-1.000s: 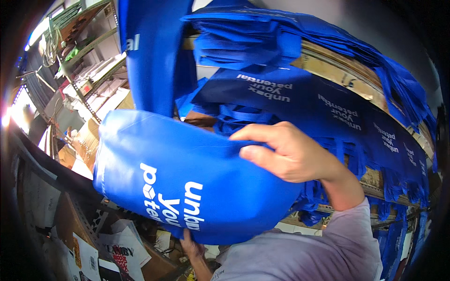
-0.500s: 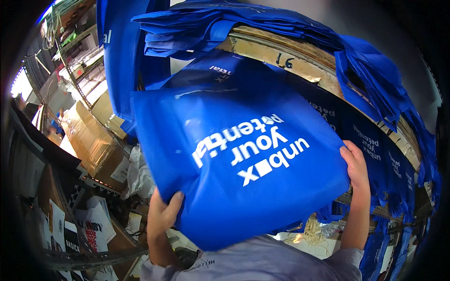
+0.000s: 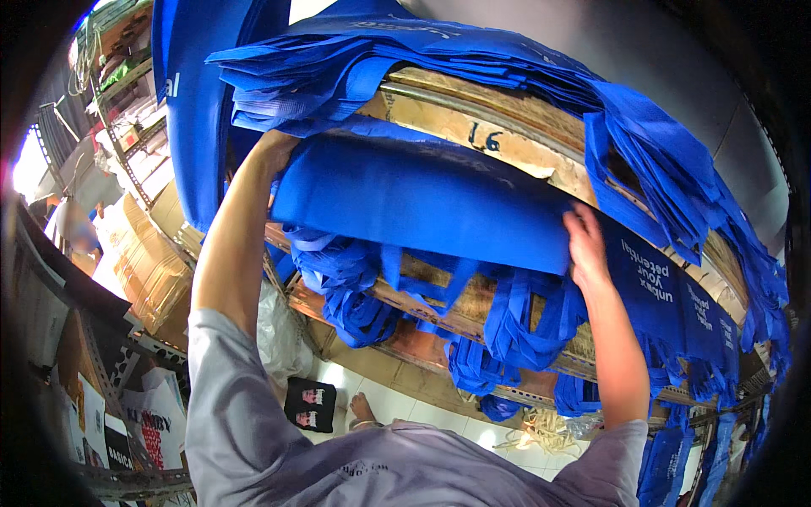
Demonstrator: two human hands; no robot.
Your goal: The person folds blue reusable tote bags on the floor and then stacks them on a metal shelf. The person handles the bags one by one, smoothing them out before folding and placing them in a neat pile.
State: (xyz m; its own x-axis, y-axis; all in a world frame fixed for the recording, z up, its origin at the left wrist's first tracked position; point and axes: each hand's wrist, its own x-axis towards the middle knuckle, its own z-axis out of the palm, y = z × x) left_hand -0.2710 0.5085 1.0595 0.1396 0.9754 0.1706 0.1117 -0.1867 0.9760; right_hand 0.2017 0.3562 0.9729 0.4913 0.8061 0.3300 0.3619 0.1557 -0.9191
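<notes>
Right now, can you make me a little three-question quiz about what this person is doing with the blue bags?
1. True or false: both hands touch the blue bag.
2. Which hand is at the bag's lower edge? A) left hand B) right hand
3. What hangs below the wooden shelf?

Key: 1 true. 2 B. 3 Blue bag handles.
</notes>
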